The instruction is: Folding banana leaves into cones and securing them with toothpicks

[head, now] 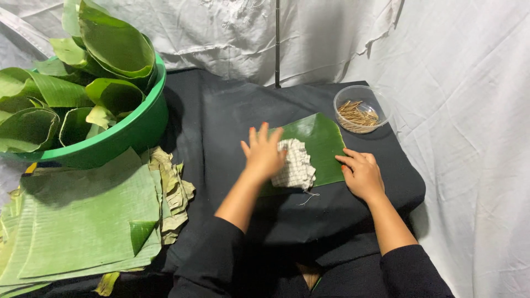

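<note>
I had the left hand (264, 154) laid flat, fingers spread, on a crumpled checked cloth (295, 164). It pressed down on the cloth's left part rather than closing around it, so the hand was open and grasping nothing. The cloth sat directly beneath and just right of that palm, on a dark green banana leaf piece (319, 140) spread over the black-draped table (221, 121). A loose thread trailed from the cloth's near edge.

My right hand (361, 174) rested just right of the cloth, fingertips touching the leaf's right edge and pinning it down. That hand was also uncurled, not clenched on anything. The leaf extended beyond both hands, away from me, ending in a pointed corner.

Past the right hand, farther from me and slightly right, stood a clear plastic bowl (361, 109) holding thin brown sticks (358, 114), near the leaf's far corner but apart from it.

Well off to the left of the left hand stood a green tub (135, 129) full of curled banana leaves (110, 47). Nearer me on that side lay a stack of flat, paler leaves (83, 221) with dried, yellowish scraps (174, 190) along its right edge. White sheeting (441, 66) hung behind and to the right.
</note>
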